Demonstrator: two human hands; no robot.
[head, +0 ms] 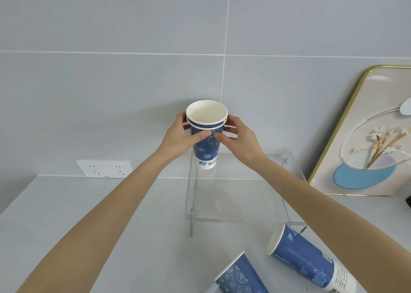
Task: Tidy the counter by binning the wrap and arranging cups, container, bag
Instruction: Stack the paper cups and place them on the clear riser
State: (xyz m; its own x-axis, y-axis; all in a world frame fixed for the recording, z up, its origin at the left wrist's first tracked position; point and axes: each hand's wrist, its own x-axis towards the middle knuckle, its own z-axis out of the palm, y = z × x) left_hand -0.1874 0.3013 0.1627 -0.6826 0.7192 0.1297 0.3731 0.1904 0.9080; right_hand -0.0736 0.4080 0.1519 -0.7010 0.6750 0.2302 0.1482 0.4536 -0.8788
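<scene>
Two nested blue cups point(205, 137), topmost empty, gripped by both hands point(210, 137).

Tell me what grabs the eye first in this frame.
Both hands, left and right, hold a stack of blue paper cups upright at centre, against the grey tiled wall, over a clear plastic stand. Two more blue cups lie on their sides on the counter at the bottom right, one beside the right forearm, one cut off by the bottom edge. A gold-framed flower picture leans on the wall at right.
</scene>
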